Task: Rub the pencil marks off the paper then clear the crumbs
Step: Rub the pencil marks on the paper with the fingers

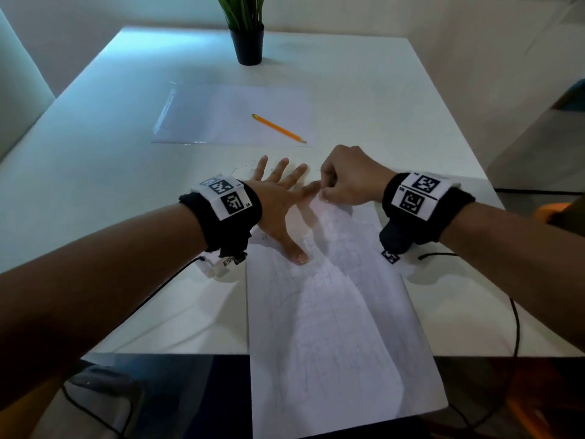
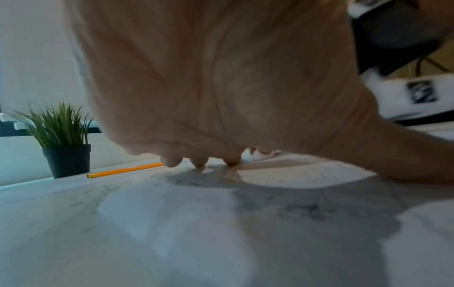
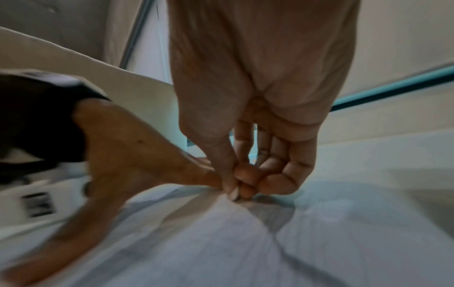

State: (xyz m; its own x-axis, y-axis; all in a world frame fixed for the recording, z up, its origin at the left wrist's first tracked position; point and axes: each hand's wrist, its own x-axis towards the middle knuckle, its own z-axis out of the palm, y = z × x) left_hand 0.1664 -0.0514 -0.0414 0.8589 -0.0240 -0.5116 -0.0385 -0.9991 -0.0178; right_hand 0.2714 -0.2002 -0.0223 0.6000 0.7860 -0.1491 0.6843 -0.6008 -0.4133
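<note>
A white paper (image 1: 332, 327) with faint pencil lines lies lengthwise and hangs over the table's near edge. My right hand (image 1: 329, 191) pinches its far edge between thumb and fingers and lifts it, so the sheet bulges; the right wrist view shows the pinch of this hand (image 3: 236, 190) on the paper (image 3: 221, 242). My left hand (image 1: 278, 194) lies flat with fingers spread at the paper's far left corner, thumb on the sheet. Dark crumbs (image 1: 250, 164) dot the table by its fingertips (image 2: 199, 163). No eraser is plainly visible.
A yellow pencil (image 1: 278, 128) lies on a clear plastic sleeve (image 1: 205, 115) further back on the white table (image 1: 95, 185). A potted plant (image 1: 247, 42) stands at the far edge. Black cables (image 1: 516, 327) trail from both wrists.
</note>
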